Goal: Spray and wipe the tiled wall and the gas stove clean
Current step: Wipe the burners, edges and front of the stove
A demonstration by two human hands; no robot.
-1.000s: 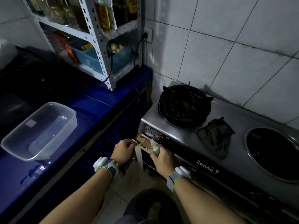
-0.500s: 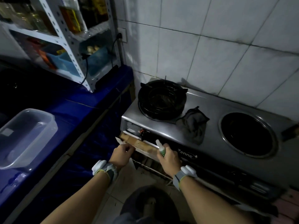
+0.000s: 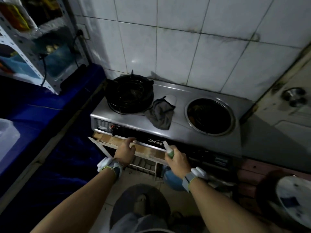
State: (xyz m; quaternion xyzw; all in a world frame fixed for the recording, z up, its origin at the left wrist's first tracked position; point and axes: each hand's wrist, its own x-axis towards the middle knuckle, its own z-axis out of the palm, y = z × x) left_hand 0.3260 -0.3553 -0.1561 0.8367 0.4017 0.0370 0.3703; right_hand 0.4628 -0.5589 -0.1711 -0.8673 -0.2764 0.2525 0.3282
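A steel two-burner gas stove (image 3: 178, 128) stands against the white tiled wall (image 3: 176, 52). A dark grey cloth (image 3: 160, 115) lies crumpled on the stove top between the left burner (image 3: 129, 94) and the right burner (image 3: 209, 116). My right hand (image 3: 177, 159) grips a small green spray bottle (image 3: 169, 149), its white nozzle up in front of the stove's front panel. My left hand (image 3: 124, 153) curls its fingers over the front lower edge of the stove, above the tiled stand beneath it.
A blue-covered counter (image 3: 50, 118) runs along the left, with a clear plastic tub (image 3: 7, 138) at its edge. A metal shelf rack (image 3: 33, 47) with containers stands at the back left. A door with a round knob (image 3: 294, 96) is at the right.
The view has swung right along the stove. Both hands have shifted right along its front edge, the left now gripping that edge, the right still holding the bottle.
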